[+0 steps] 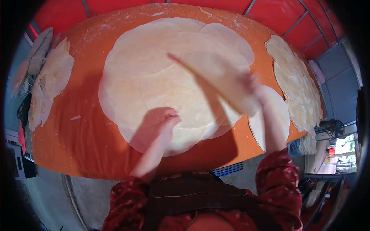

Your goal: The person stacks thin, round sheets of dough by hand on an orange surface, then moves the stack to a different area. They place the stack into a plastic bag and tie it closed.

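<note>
Thin round dough sheets [154, 84] lie overlapping in a broad pale layer on the orange table. My left hand [169, 119] is over the near part of this layer with its fingers curled; whether it pinches anything is hidden. On the right, my right hand [251, 82], blurred by motion, grips a rolling pin [204, 79]. The pin slants over the sheets, its reddish tip pointing to the far left. Something pale and blurred, perhaps dough, surrounds its thick near end. A separate round sheet [279, 115] lies below my right forearm, partly covered by it.
The orange table [88, 146] carries flour traces at its far edge. A stack of thin flatbreads [295, 82] lies at the right edge, another pile [52, 82] at the left. A red panel wall [208, 4] stands behind. A blue crate [228, 169] is below the near edge.
</note>
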The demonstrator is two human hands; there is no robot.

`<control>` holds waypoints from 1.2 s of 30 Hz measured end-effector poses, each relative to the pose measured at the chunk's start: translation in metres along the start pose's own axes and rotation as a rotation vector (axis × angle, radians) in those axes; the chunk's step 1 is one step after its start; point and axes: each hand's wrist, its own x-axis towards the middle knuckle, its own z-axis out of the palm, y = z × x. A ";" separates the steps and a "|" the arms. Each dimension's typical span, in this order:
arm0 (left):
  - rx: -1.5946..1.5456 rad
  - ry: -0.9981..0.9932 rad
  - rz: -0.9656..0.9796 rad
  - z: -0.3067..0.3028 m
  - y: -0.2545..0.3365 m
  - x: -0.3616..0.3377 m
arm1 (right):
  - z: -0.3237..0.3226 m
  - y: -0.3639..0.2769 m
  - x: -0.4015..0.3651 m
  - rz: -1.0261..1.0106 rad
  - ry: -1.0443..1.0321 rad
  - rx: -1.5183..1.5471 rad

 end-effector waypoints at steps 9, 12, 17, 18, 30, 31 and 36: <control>-0.001 0.357 0.081 -0.039 0.059 0.004 | 0.018 -0.228 0.005 -0.837 0.365 -1.708; -0.035 0.321 0.221 -0.047 0.065 0.014 | 0.073 -0.150 -0.014 -0.488 0.233 -1.461; -0.427 0.050 0.156 -0.075 0.094 0.059 | 0.065 -0.039 0.028 -0.101 -0.396 -1.048; -0.464 0.086 0.133 -0.081 0.100 0.072 | 0.042 -0.026 0.051 0.005 -0.431 -0.763; -0.391 0.176 -0.046 -0.103 0.145 0.140 | 0.121 -0.224 0.191 -0.838 0.344 -1.540; -0.353 0.190 -0.037 -0.100 0.148 0.141 | 0.152 -0.201 0.193 -0.768 0.324 -1.625; -0.511 -0.064 0.087 -0.118 0.152 0.162 | 0.272 -0.002 0.208 -0.585 -0.110 -0.945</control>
